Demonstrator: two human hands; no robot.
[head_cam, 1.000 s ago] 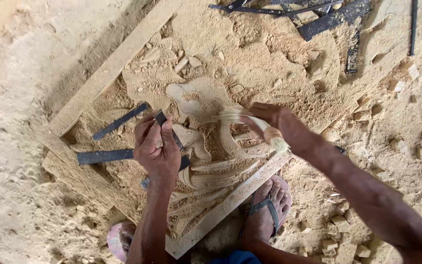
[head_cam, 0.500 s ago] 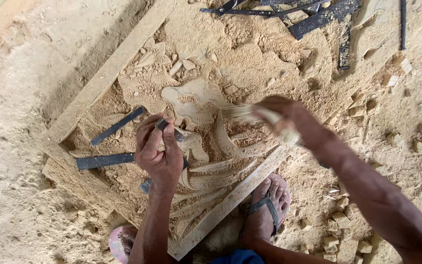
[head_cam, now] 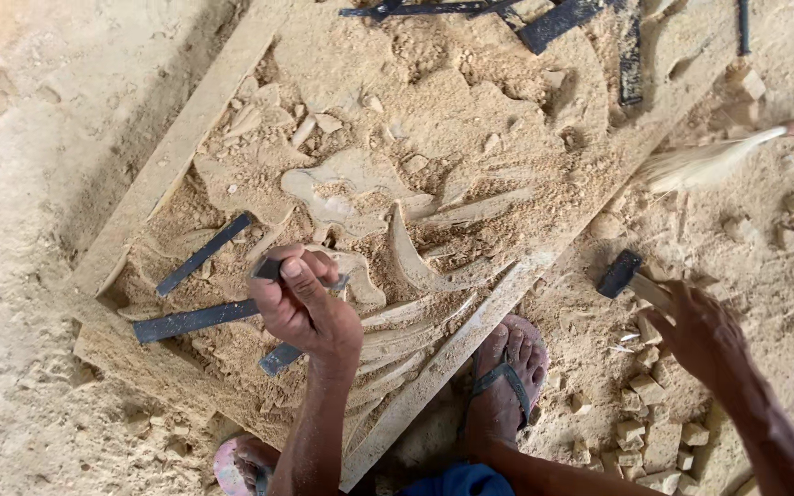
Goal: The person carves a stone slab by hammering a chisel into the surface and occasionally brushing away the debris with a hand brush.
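Steel chisel: stiff, slim; best gripped mid-shaft.
Left hand: clenched round chisel, over carved panel.
Right hand: closing on mallet, beyond panel's right edge.

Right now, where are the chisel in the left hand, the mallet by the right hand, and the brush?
Chisel (head_cam: 268, 268), head view, dark tip above the fist.
Mallet (head_cam: 619, 273), head view, dark head.
Brush (head_cam: 691, 165), head view, pale bristles.
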